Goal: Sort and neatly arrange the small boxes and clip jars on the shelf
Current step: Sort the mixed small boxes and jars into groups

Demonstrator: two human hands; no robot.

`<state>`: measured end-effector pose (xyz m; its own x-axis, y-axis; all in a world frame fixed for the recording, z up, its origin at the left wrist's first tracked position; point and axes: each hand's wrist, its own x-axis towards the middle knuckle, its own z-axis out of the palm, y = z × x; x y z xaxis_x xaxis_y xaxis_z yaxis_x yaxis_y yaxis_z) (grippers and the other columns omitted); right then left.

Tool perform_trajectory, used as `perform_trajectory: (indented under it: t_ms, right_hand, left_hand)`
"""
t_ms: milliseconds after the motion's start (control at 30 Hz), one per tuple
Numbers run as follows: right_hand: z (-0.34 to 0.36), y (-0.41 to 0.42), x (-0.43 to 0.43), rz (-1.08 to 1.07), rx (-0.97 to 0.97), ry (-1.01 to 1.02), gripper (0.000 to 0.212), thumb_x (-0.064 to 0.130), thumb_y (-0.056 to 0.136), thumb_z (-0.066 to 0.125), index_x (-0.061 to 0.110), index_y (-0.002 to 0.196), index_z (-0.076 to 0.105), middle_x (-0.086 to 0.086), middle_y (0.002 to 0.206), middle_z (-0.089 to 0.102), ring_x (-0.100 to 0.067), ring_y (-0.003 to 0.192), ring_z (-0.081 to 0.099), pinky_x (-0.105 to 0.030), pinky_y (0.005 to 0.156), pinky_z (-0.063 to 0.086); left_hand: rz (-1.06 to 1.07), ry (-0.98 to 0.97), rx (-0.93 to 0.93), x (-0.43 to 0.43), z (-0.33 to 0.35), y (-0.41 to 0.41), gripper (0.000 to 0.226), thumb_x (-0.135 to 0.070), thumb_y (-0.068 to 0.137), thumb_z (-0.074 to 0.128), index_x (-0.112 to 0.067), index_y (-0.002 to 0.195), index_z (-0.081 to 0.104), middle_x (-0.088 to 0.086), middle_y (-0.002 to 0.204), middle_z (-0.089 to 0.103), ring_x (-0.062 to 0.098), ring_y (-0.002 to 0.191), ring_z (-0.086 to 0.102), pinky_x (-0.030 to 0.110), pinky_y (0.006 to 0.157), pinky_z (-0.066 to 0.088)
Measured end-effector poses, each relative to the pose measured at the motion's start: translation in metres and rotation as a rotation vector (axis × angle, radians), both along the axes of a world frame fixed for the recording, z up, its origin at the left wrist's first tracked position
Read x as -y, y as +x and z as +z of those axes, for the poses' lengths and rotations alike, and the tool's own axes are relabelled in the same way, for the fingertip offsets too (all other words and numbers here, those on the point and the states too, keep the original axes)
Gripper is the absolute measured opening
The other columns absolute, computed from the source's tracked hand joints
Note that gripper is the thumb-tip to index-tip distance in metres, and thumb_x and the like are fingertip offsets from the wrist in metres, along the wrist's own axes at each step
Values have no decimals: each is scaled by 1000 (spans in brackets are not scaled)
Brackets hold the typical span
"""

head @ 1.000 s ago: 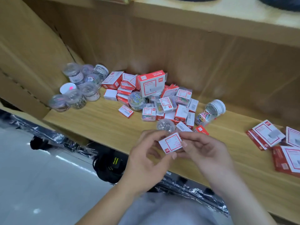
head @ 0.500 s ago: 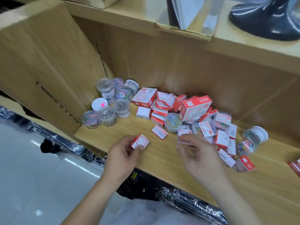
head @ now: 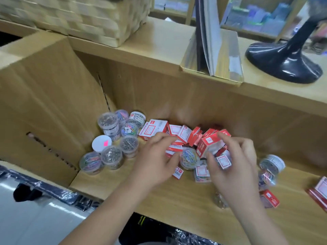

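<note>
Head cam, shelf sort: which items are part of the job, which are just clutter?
Job: small boxes, upright clip jars, tipped jars, shelf, left hand, right hand.
Lying about: wicker basket, black stand base, shiny file holder, cardboard carton.
</note>
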<state>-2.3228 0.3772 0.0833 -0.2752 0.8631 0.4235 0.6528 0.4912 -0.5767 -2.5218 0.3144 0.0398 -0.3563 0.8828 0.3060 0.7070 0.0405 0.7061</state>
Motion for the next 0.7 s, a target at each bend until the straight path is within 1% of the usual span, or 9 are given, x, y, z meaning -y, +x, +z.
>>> perform_trajectory:
  t_ms: [100, 167, 200, 267, 333, 433, 500, 567, 700]
  right_hand:
    - [0, 9, -21, 4, 103, -166, 67, 35, 82, 81, 31, 143, 55, -5, 138, 46, -10, 131, 43, -16, 100, 31]
    - [-1, 7, -29, 57, 67, -267, 70, 40, 80, 82, 35, 143, 54, 5, 139, 51, 13, 121, 43, 0, 93, 29]
    - [-2, 6, -32, 82, 36, -305, 72, 41, 78, 84, 36, 142, 53, 11, 136, 54, 18, 117, 46, 1, 92, 32]
    - [-5, 7, -35, 87, -2, -344, 74, 42, 72, 89, 40, 135, 52, 16, 126, 62, 10, 113, 56, -16, 94, 48]
    - [-7, 8, -35, 58, -24, -355, 71, 40, 66, 93, 42, 123, 52, 14, 115, 66, -1, 105, 63, -32, 88, 54]
    - [-1, 12, -33, 3, -30, -335, 65, 37, 56, 97, 37, 103, 52, 13, 102, 64, -8, 92, 63, -35, 77, 52]
    - [8, 14, -26, -1, 4, -289, 60, 47, 55, 95, 33, 93, 51, 14, 94, 59, -9, 86, 60, -36, 69, 49]
    - [21, 14, -15, 8, 40, -236, 55, 61, 58, 85, 31, 89, 51, 14, 90, 59, -11, 81, 59, -38, 65, 48]
    - [43, -4, 12, 19, 207, -202, 54, 71, 65, 73, 28, 84, 47, 17, 76, 62, -23, 74, 60, -37, 61, 46]
  left_hand:
    - [-109, -180, -44, -22, -2, 17, 54, -51, 75, 65, -24, 123, 68, -5, 116, 63, 20, 111, 59, 38, 89, 53]
    - [-162, -211, -181, -25, -13, 27, 56, -56, 73, 61, -26, 120, 67, -5, 115, 60, 24, 108, 55, 40, 86, 53]
    - [-170, -193, -242, -23, -19, 29, 54, -57, 74, 59, -26, 118, 67, -7, 114, 59, 23, 105, 54, 39, 83, 53]
    - [-166, -157, -316, -19, -27, 32, 51, -56, 77, 57, -25, 116, 65, -9, 117, 59, 22, 104, 54, 38, 78, 54]
    - [-179, -118, -348, -18, -31, 34, 49, -53, 78, 61, -22, 115, 64, -8, 119, 61, 21, 105, 54, 38, 80, 53]
    - [-178, -82, -293, -17, -28, 38, 54, -46, 75, 74, -22, 122, 61, -6, 115, 63, 21, 106, 55, 39, 84, 52]
    - [-123, -46, -226, -8, -21, 42, 58, -46, 73, 77, -24, 124, 60, -7, 111, 61, 20, 105, 55, 35, 85, 51]
    - [-41, 9, -139, 7, -10, 42, 56, -48, 71, 77, -26, 121, 63, -8, 109, 60, 17, 105, 57, 31, 85, 49]
    - [118, 75, -65, 47, 4, 21, 51, -44, 72, 80, -25, 117, 65, -9, 108, 60, 14, 106, 59, 29, 87, 48]
